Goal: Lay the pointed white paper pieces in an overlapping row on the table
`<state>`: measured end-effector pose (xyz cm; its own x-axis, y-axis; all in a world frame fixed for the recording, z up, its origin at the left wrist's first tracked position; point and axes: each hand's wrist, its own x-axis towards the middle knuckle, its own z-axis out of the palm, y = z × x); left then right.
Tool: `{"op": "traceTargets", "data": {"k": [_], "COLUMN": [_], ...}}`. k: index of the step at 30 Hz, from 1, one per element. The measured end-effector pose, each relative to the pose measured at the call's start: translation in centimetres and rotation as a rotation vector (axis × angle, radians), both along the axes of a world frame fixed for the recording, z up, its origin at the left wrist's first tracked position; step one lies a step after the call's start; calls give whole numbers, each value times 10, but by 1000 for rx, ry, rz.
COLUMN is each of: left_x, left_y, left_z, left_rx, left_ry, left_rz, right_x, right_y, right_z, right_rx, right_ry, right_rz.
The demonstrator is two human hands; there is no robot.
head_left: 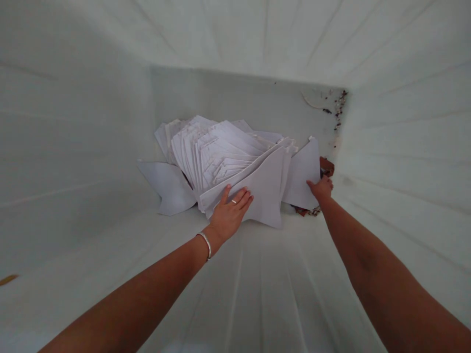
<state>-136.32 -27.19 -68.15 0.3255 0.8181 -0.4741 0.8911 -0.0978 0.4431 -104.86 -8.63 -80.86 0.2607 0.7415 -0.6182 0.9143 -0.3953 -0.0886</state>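
**White bin, contents at floor**

White bin (73,147): curled loose sheet (167,186) toward the left wall. Fanned paper stack (221,152) at floor centre. The left hand (230,213) lies flat on the stack's near edge, fingers open, gripping nothing. The right hand (322,189) is closed on the end sheet (303,174), beside brown debris (327,165) in the right corner.

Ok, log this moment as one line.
left hand: flat on paper stack | right hand: at loose sheet edge | place: white bin bottom
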Motion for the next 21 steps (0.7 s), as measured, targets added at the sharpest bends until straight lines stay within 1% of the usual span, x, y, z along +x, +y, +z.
{"op": "traceTargets", "data": {"k": [2,4,6,8,9,11,14,15,16,19,21], "left_x": [1,1,1,0,0,1,3,4,5,6,6], "left_y": [0,1,1,1,1,2,5,6,8,10,11], "left_z": [-6,-10,-12,-11,-11,-9,-5,-3,-1,4,6], "left_rx": [2,-3,-7,-1,5,18,20,17,16,17,24], "left_ry": [3,12,13,9,7,7,16,21,25,33,34], "left_rz": [-10,-15,-11,-3,1,2,-1,-2,0,0,4], "right_x": [12,16,15,12,10,8,6,6,7,8,12], "right_y": [-4,-11,-20,-29,-33,-40,-41,-38,-34,-15,-2], "right_z": [-18,-29,-32,-23,-15,7,49,63,77,120,151], "right_rx": [-20,-45,-78,-93,-88,-28,152,186,191,98,62], "right_ry": [-65,-90,-59,-10,7,16,-24,-11,23,130,101], "right_rz": [-8,-8,21,77,104,166,301,349,386,435,439]}}
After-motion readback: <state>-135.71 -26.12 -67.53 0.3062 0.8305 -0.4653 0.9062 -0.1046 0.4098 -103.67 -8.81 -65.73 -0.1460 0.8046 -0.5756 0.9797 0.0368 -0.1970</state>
